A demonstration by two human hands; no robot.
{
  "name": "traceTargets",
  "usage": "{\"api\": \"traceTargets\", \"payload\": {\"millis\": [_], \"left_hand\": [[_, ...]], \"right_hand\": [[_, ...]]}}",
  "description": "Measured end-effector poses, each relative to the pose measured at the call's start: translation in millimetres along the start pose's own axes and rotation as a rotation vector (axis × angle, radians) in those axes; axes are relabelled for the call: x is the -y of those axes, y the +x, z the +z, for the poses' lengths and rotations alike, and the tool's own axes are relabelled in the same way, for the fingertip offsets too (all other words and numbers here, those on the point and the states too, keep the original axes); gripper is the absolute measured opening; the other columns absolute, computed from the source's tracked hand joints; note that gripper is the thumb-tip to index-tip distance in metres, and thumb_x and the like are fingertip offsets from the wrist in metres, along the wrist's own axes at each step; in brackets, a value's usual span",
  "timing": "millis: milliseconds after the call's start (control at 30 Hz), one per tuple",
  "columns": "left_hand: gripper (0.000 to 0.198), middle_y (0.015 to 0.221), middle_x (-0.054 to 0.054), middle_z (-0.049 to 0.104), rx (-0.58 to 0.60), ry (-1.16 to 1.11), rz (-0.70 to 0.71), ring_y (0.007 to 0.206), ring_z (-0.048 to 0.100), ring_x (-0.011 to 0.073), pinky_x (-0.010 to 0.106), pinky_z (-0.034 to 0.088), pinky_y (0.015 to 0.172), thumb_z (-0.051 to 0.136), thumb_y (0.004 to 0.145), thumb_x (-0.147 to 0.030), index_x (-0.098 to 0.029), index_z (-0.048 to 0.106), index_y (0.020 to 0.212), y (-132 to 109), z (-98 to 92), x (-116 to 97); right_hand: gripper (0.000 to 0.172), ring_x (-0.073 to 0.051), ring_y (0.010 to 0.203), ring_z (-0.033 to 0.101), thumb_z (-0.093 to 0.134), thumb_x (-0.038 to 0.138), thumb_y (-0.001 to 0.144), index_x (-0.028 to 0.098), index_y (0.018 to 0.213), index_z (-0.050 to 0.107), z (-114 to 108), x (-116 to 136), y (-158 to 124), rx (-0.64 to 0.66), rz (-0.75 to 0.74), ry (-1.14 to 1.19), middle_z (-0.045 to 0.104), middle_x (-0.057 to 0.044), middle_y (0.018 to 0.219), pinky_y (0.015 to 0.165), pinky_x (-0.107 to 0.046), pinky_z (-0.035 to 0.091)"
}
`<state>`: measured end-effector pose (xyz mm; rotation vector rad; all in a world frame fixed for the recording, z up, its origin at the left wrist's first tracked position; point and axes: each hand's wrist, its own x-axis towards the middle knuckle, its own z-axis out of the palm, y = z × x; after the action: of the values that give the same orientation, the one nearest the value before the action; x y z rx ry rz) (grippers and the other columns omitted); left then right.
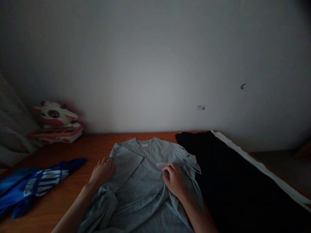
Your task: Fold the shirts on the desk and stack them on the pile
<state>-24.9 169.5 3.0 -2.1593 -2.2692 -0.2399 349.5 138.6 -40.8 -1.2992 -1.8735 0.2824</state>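
A grey short-sleeved T-shirt (150, 181) lies in front of me, its collar toward the wall. Its left sleeve side is folded inward over the front, and fabric is bunched at the lower left. My left hand (103, 171) rests along the shirt's left edge with its fingers stretched out over the cloth. Over the chest, just below the pale lettering (164, 164), my right hand (173, 179) has its fingers curled and thumb close to them, seemingly pinching the shirt fabric. Creases run down from that hand.
Blue clothing with white letters (48, 181) lies on the wooden surface (70, 197) at left. A cow-shaped toy keyboard (58, 124) stands at the back left. Black cloth with a white edge (233, 181) spreads at right, partly under the T-shirt. A wall (145, 71) rises behind.
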Motion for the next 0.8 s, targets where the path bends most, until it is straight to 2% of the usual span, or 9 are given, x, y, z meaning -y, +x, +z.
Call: {"api": "traceTargets", "payload": {"millis": [133,333,633,733,800], "left_hand": [[0.056,0.129,0.023,0.064,-0.024,-0.008,-0.11,0.119,0.062,0.0346,0.046,0.049,0.099,0.034,0.094,-0.044,-0.009,0.059,0.129,32,-10.7,-1],[0.059,0.129,0.025,0.065,-0.015,-0.035,-0.239,0.113,0.066,0.0362,0.044,0.053,0.089,0.039,0.092,-0.052,-0.009,0.064,0.123,67,-5.9,-3],[0.041,0.119,0.016,0.073,-0.01,-0.046,-0.262,0.107,0.069,0.0315,0.038,0.053,0.084,0.041,0.092,-0.037,-0.019,0.071,0.113,86,-3.2,13],[0.044,0.119,0.019,0.072,-0.036,-0.022,-0.265,0.105,0.07,0.0332,0.041,0.054,0.082,0.037,0.093,-0.034,-0.016,0.07,0.116,88,-7.7,22],[0.047,0.123,0.024,0.068,-0.066,0.007,-0.25,0.108,0.068,0.0356,0.045,0.054,0.086,0.034,0.093,-0.028,-0.009,0.065,0.123,89,-10.4,25]], "right_hand": [[0.015,-0.022,0.098,0.063,0.053,0.012,0.086,0.023,0.089,0.064,-1,1,0,-0.002,0.005,0.015,0.064,-0.006,0.097,0.091,-0.037,0.05],[0.017,-0.023,0.096,0.063,0.052,0.01,0.083,0.023,0.087,0.062,-2,3,0,-0.013,0.019,0.048,0.064,-0.006,0.095,0.089,-0.036,0.05],[0.015,-0.024,0.096,0.063,0.052,0.012,0.083,0.024,0.085,0.06,-4,5,1,-0.025,0.034,0.066,0.065,-0.006,0.093,0.088,-0.036,0.05],[0.016,-0.023,0.096,0.063,0.052,0.01,0.082,0.024,0.085,0.06,-3,4,1,-0.02,0.036,0.068,0.065,-0.006,0.094,0.089,-0.035,0.05],[0.017,-0.023,0.096,0.063,0.052,0.009,0.082,0.024,0.085,0.061,-2,3,1,-0.021,0.038,0.072,0.065,-0.006,0.094,0.089,-0.034,0.049]]}}
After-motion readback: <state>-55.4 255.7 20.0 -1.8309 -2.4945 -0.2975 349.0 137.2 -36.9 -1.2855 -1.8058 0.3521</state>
